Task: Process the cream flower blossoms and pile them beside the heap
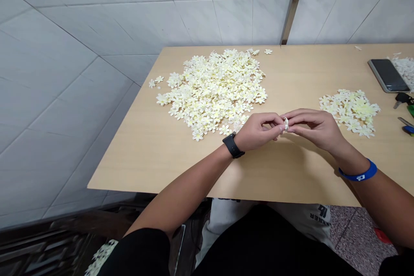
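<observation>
Above the table, my left hand (261,130) and my right hand (315,127) meet fingertip to fingertip. Pinched between them is a small white artificial flower (286,123), seen edge-on and partly covered by fingers. The thumb and forefinger of each hand are closed on it. Left of my hands spreads a large heap of white flowers with pale yellow centres (220,88). A smaller pile of the same flowers (351,110) lies just beyond my right hand.
A phone (389,75) lies at the far right, beside a heap of small white pieces (404,69). Keys (402,97) and a blue-handled tool (409,129) sit nearby. A tiled wall (194,17) stands behind the wooden table (145,151). More flowers (101,256) show low at the left.
</observation>
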Demonstrator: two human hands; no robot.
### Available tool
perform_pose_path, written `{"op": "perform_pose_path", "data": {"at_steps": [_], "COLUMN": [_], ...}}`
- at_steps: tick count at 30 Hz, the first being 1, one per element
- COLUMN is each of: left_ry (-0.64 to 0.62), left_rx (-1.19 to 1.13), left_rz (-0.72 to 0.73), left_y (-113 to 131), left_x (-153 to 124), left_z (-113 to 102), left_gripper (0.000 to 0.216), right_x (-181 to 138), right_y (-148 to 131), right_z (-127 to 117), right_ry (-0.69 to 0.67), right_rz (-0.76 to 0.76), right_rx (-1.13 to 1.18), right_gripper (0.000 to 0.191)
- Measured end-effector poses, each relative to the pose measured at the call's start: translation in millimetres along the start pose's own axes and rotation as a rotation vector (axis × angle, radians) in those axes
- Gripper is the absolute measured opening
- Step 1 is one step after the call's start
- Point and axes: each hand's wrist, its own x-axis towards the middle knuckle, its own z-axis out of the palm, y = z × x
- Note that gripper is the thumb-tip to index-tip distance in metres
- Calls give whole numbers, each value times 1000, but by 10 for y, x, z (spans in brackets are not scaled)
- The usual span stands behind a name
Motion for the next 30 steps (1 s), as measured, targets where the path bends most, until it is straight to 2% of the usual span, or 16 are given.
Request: {"op": "perform_pose_path", "data": {"at_steps": [16, 20, 24, 30], "left_ry": [-2, 69, 175, 235], "left_rx": [-37, 108, 345, 423], "left_rz": [-27, -36, 28, 72], "left_y": [-6, -35, -74, -77], "left_x": [2, -6, -4, 5], "left_z": [-5, 26, 70, 85], "left_gripper": [24, 22, 24, 20], "right_x": [10, -3, -26, -48], "right_y": [12, -29, -28, -13], "right_z": [-26, 69, 209, 235], "right_ry": [-20, 66, 195, 221], "right_rz": [-47, -41, -110, 37], "right_rx": [-38, -177, -351, -234], "right_gripper": [9, 11, 13, 11]}}
